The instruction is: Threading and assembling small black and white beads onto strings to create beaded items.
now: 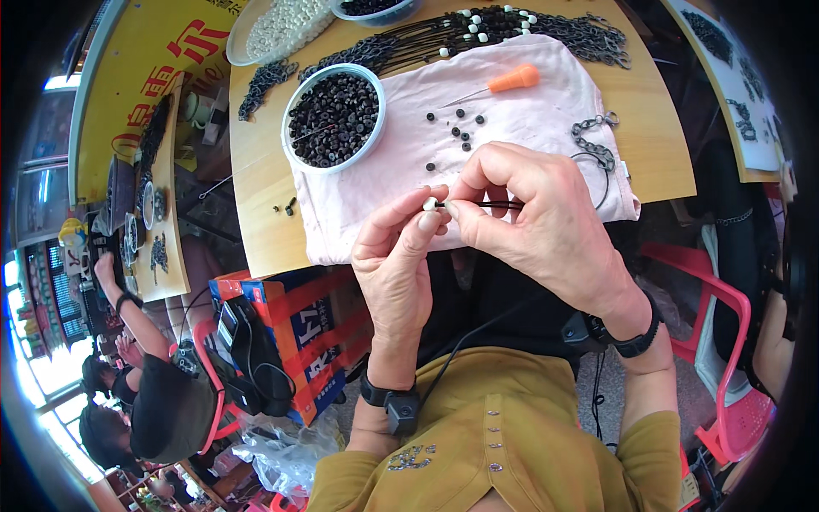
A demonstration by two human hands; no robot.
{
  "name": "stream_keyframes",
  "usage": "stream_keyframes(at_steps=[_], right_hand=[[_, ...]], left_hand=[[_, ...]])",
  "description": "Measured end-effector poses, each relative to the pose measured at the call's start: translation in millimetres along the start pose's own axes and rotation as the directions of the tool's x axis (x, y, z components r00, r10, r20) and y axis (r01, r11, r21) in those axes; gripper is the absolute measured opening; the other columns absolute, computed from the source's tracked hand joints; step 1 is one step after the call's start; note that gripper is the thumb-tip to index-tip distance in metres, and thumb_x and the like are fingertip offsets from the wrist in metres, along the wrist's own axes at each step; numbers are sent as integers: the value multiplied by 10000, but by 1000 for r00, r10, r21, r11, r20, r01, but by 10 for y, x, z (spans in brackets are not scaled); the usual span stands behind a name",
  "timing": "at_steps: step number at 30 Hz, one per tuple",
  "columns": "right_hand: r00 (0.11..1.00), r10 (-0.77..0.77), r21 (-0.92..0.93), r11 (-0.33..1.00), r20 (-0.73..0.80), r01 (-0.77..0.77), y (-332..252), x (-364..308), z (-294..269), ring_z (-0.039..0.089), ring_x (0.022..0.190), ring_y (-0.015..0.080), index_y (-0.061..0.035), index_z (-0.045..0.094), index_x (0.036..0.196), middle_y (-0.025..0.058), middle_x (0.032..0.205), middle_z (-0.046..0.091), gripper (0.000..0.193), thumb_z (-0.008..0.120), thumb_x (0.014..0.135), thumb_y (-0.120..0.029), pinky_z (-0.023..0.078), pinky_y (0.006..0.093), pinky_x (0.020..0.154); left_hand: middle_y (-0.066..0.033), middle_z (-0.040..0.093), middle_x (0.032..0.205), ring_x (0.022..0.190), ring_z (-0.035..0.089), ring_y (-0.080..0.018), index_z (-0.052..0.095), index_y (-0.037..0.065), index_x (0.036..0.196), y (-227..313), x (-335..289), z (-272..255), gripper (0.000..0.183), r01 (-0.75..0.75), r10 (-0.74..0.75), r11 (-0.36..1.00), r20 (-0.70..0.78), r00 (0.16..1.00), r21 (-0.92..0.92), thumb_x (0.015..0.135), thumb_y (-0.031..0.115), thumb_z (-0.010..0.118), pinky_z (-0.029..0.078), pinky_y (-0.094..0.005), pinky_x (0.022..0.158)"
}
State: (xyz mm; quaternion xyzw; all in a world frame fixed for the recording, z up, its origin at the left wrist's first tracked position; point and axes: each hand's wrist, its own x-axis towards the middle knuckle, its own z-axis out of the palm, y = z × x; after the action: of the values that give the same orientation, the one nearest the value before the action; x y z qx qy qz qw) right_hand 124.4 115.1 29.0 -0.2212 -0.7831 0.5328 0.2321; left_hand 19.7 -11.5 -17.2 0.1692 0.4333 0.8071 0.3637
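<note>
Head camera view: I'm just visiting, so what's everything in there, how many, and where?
Table: one, wooden, centre
Cloth: one, pink, on table
Black-bead tub: one, pale-rimmed, cloth's left
Other bead tubs: two, pale, far side
Loose beads: about seven, black, on cloth
Awl: one, orange-handled, on cloth
Strands: many, black with white beads, far side
Chains: several, dark grey, far side and cloth's right
Held bead: one, white, left fingertips
Cord: at least one, black, right fingers
Banner: one, yellow, upper left
Chairs: two, pink-red, both sides
Box: one, orange-blue, lower left
Distant clutter: mixed, too small to count
Wristbands: two, black, wrists
Left hand: one, bare, centre
Right hand: one, bare, centre
</note>
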Motion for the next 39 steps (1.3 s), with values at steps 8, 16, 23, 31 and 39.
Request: stream_keyframes(at_steps=[8,16,23,31,39], right_hand=[[952,204,138,961,230,-240,-26,96,-141,479,642,32,6,596,796,-20,691,556,80,642,814,-57,413,212,573],[906,237,208,924,351,-322,25,184,-208,460,658,26,-14,602,811,-51,694,529,117,631,844,-122,389,205,585],[900,221,140,947,376,-290,0,189,-244,453,653,25,-14,607,813,-46,690,526,127,615,811,-141,367,202,572],[894,193,56,970,405,-235,33,217,-263,457,640,43,-10,604,805,-36,676,519,147,618,809,-157,370,231,568],[888,220,94,955,404,-280,57,202,-260,463,661,43,-14,606,824,-33,698,529,157,630,819,-170,379,221,593]], left_hand=[[-181,672,1069,1000,650,-205,672,-34,1024,-6,34,-19,218,-146,134,961,69,989,234,816,-99,664,523,-297,891],[-177,673,1056,980,656,-195,657,-50,1042,51,17,18,231,-168,143,953,114,983,252,819,-110,657,540,-278,860],[-163,674,1041,928,661,-171,642,-64,1044,27,12,-40,213,-184,151,946,142,978,266,833,-94,655,547,-266,834],[-153,671,1033,900,658,-165,650,-62,1029,3,9,-41,206,-141,116,954,111,987,263,826,-90,665,543,-266,827],[-127,680,949,819,616,-153,639,-64,1061,-4,10,-34,235,-125,115,934,50,992,334,845,7,696,496,-272,784]])
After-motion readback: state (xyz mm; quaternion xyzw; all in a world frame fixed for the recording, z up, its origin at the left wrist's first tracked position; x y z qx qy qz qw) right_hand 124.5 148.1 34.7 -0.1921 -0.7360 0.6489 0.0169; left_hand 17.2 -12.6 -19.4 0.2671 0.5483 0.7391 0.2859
